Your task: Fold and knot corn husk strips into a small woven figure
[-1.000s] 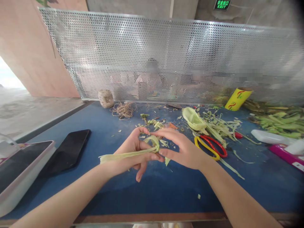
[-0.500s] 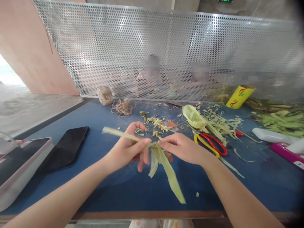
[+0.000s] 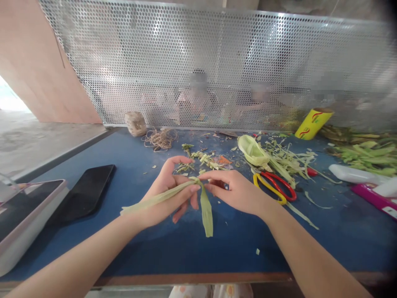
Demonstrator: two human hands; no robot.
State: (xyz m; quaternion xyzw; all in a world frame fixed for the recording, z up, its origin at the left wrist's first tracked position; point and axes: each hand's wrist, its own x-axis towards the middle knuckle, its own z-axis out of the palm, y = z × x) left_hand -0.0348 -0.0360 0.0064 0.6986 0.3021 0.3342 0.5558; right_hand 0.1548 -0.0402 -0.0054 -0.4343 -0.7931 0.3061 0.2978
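1. The left hand [image 3: 167, 182] holds a pale green corn-husk strip [image 3: 207, 215] under its thumb, pressed against a finger behind; the forefinger is arched away from it, and the lower fingers are spread loosely.
2. The strip is above the blue table [image 3: 235, 248], between the two hands. It bends near the left thumb tip: one end lies back along the thumb toward the wrist, the other hangs down free.
3. The right hand [image 3: 240, 192] has its forefinger and thumb tips at this bend. If they really pinch the husk, I cannot tell; its other fingers are curled and partly hidden.
4. In my judgement, the left thumb should press close to the bend, because a loose fold would slip open.
5. The husk looks thin, so a gentle, even pull seems better than a sharp one, which could split it along the fibre.
6. The hanging end is better flat, not twisted.
7. Scissors [image 3: 277, 187] with red and yellow handles lie near the right forearm, beside husk shreds [image 3: 287, 157].
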